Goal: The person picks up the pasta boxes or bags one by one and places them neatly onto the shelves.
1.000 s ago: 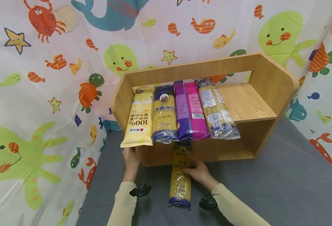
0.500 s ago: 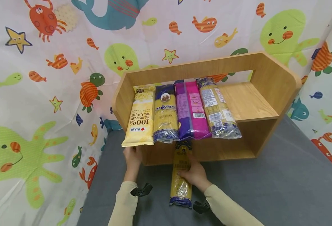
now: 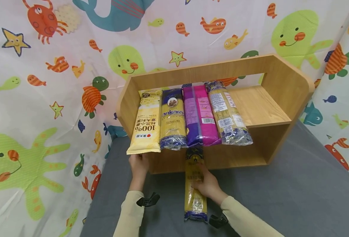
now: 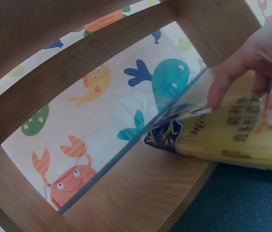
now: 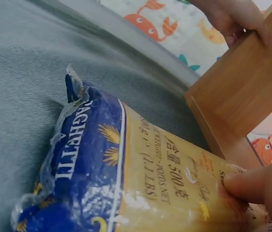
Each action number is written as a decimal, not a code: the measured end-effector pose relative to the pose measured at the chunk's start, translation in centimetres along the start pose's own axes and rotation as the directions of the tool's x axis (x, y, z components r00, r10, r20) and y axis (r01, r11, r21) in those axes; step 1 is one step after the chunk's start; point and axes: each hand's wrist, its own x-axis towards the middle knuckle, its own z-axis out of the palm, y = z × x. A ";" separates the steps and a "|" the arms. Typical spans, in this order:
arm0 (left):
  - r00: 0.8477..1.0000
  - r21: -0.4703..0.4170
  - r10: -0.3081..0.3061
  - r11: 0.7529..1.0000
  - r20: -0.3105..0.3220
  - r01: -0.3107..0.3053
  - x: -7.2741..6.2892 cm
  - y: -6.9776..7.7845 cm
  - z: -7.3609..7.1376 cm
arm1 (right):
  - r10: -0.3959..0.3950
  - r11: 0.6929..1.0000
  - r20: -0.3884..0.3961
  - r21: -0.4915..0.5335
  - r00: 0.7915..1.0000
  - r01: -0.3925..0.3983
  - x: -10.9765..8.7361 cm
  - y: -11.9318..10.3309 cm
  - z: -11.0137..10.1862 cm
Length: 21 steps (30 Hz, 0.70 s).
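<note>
My right hand (image 3: 209, 186) grips a yellow and blue spaghetti packet (image 3: 195, 200), thumb on top and fingers along its far side. In the left wrist view the packet's dark blue end (image 4: 167, 128) overlaps the lower shelf board. The right wrist view shows the other blue end, printed SPAGHETTI, close over the grey cloth. My left hand (image 3: 139, 168) holds the edge of the left side panel of the wooden shelf (image 3: 198, 74); its fingers are partly hidden under the light yellow packet in the head view. In the right wrist view that hand (image 5: 237, 19) wraps the panel edge.
On the upper shelf lie a light yellow pasta packet (image 3: 146, 121), an ankara packet (image 3: 173, 120), a pink-purple packet (image 3: 201, 115) and a clear-yellow packet (image 3: 227, 113), side by side. A grey cloth (image 3: 281, 200) covers the table. A sea-animal curtain (image 3: 58, 105) hangs behind.
My right hand has moved further over the spaghetti packet and taken a firmer grip. The packet has shifted a little to the right. My left hand stays on the shelf panel.
</note>
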 end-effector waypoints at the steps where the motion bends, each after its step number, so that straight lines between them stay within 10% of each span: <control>1: 1.000 0.005 -0.003 1.000 0.000 0.003 0.0 0.0 0.0 | -0.007 1.000 0.000 0.002 1.000 0.007 -0.2 0.1 -0.1; 21: 1.000 0.017 0.017 1.000 -0.009 -0.017 0.0 -0.1 -0.1 | -0.053 0.998 0.137 -0.019 0.989 0.056 -3.7 3.9 -6.3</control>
